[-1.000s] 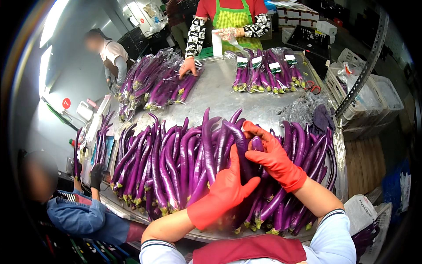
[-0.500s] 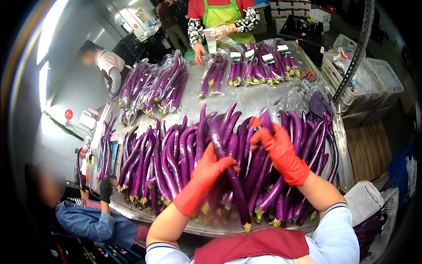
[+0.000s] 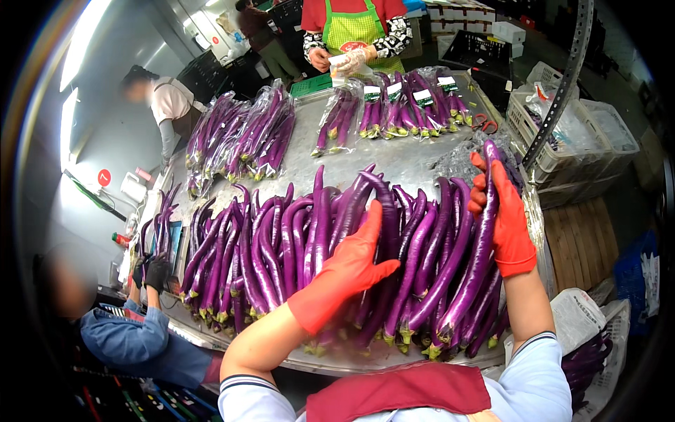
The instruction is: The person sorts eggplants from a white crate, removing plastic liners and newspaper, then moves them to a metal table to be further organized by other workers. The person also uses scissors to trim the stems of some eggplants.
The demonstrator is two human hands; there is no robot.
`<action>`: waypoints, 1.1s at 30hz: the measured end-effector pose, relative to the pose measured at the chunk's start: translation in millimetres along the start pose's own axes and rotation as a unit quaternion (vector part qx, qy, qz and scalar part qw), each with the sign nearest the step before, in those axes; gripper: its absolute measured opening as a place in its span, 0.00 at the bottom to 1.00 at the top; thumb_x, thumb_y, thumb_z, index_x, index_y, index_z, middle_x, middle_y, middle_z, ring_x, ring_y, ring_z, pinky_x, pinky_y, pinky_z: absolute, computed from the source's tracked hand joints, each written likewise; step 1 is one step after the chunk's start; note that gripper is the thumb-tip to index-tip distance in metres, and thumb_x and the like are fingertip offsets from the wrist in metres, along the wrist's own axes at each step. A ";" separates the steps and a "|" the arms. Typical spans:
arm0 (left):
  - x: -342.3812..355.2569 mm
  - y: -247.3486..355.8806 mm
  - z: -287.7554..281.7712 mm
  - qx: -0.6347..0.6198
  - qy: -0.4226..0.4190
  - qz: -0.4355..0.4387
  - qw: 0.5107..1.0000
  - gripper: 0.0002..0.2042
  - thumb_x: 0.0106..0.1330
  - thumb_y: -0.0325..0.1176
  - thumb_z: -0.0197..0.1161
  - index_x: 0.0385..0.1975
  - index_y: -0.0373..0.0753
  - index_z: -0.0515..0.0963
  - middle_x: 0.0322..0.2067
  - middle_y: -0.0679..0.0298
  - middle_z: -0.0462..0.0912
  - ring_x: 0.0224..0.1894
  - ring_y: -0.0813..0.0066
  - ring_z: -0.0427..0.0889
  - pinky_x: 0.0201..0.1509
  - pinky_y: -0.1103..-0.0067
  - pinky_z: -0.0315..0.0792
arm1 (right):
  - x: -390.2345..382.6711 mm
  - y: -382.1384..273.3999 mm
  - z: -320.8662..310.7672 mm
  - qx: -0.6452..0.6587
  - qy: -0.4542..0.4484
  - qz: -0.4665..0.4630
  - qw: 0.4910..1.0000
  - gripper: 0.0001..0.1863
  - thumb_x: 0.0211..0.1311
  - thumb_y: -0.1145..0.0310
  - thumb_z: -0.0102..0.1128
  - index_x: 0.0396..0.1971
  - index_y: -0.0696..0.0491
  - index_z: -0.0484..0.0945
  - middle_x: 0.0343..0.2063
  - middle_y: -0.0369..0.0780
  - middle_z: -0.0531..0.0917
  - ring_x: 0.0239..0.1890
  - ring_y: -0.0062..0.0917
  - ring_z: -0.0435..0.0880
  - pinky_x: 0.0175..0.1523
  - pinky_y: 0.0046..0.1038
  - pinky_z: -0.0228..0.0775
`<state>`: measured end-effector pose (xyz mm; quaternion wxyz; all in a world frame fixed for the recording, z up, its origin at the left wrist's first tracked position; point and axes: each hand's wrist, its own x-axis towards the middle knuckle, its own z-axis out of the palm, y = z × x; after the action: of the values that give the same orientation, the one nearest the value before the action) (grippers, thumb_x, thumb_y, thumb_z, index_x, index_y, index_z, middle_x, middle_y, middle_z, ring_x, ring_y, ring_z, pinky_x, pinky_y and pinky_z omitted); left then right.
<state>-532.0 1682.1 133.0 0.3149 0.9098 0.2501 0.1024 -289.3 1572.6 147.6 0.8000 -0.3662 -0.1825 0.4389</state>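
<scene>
Head cam, looking down: both hands are wearing orange-red rubber gloves and working over a big pile of long purple eggplants (image 3: 295, 246) that's lying across the metal desk (image 3: 415, 162). The left hand (image 3: 349, 264) is resting on the middle of the pile with its fingers curled around one curved eggplant (image 3: 385, 211), thumb sticking out to the right. The right hand (image 3: 503, 218) is closing around a long eggplant (image 3: 472, 271) at the right edge of the pile, gripping it near the top end while the stem end is pointing down toward the person.

Farther back on the desk, bagged eggplant bundles (image 3: 242, 133) are sitting in clear plastic. A person in a green apron (image 3: 351, 28) is standing at the far side, handling something. White crates (image 3: 576, 133) are sitting off to the right.
</scene>
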 end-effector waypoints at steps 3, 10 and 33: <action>-0.7 5.5 -13.2 0.079 -0.132 0.041 0.987 0.29 0.58 0.43 0.61 0.57 0.34 0.65 0.53 0.45 0.70 0.55 0.42 0.68 0.58 0.64 0.66 | -13.1 -5.0 5.8 -0.020 -0.001 0.000 1.000 0.24 0.68 0.54 0.48 0.55 0.56 0.67 0.23 0.28 0.69 0.21 0.11 0.62 0.26 0.16 0.56; -22.0 -13.4 -7.8 0.242 -0.190 0.201 0.930 0.25 0.61 0.42 0.57 0.55 0.36 0.68 0.54 0.53 0.70 0.64 0.50 0.59 0.65 0.65 0.57 | -45.0 -10.8 2.1 0.012 -0.003 0.010 1.000 0.21 0.68 0.56 0.49 0.52 0.55 0.70 0.23 0.29 0.74 0.20 0.13 0.68 0.26 0.20 0.61; -123.0 37.1 -35.7 -0.115 -0.077 0.258 0.956 0.18 0.55 0.27 0.63 0.47 0.36 0.74 0.45 0.49 0.78 0.49 0.50 0.77 0.51 0.69 0.72 | -259.0 76.5 46.4 0.021 0.071 0.247 0.966 0.26 0.65 0.64 0.51 0.61 0.55 0.61 0.27 0.33 0.72 0.25 0.17 0.71 0.33 0.23 0.67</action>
<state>-634.8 1611.7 180.5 0.3985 0.9062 -0.0319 0.1376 -503.3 1402.3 129.1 0.6855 -0.4128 -0.0202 0.5994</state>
